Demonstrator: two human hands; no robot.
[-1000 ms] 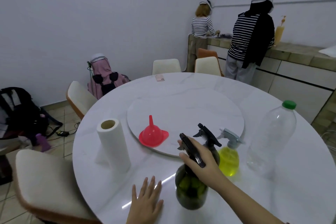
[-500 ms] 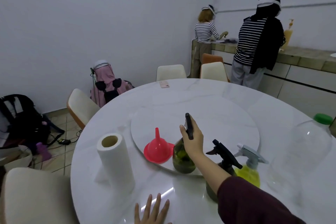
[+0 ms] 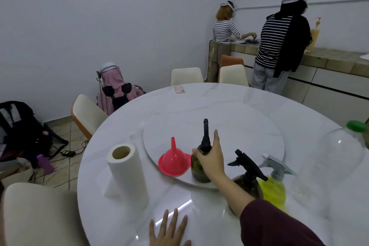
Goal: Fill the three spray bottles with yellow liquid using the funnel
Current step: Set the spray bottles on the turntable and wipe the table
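The right hand reaches to a dark green spray bottle standing on the turntable, fingers straightened, seemingly just touching its neck. Just left stands the red funnel. The left hand lies flat on the surface.

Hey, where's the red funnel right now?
The red funnel sits upside down on the near-left rim of the turntable, between the paper towel roll and the dark spray bottle at the right hand.

Dim, bluish light fills the room. A bright streak glares on the table near its front edge. Wide-angle distortion bends the edges.
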